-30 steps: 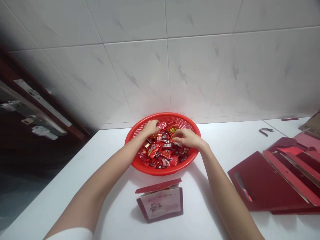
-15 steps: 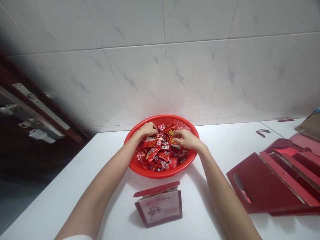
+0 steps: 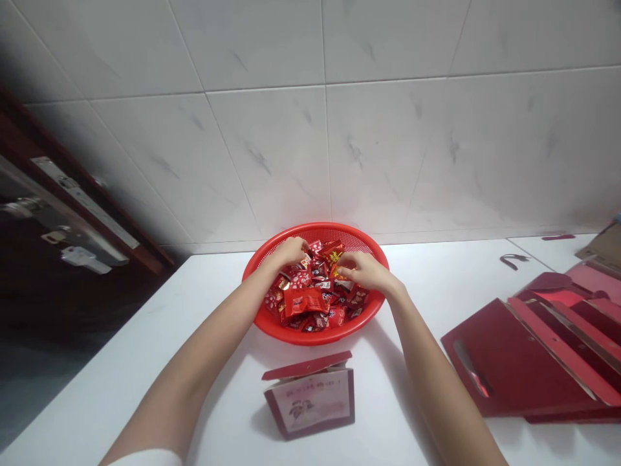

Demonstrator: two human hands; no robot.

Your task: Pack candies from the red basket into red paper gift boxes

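A red perforated basket (image 3: 320, 340) full of wrapped candies (image 3: 323, 268) stands against the tiled wall. My left hand (image 3: 291, 251) is in its left back part, fingers curled down among the candies; what its fingertips hold, if anything, is hidden. On the right side my right hand (image 3: 361, 268) has its fingers bent over the candies beside a red and yellow packet, and its grip is too small to make out. A larger red packet (image 3: 305, 301) lies on top at the front. Before the basket stands a small red box (image 3: 313, 404) with a pale printed front and a raised lid.
Several dark red folded boxes (image 3: 514, 362) lie at the right. Behind them are a dark curled strip (image 3: 513, 260) and a cardboard piece (image 3: 604, 249). A door with a lock and keys (image 3: 85, 259) is beyond the left table edge.
The larger red packet now lies on the front candies, where smaller ones showed before. My left hand has shifted slightly among the candies; my right hand has barely moved.
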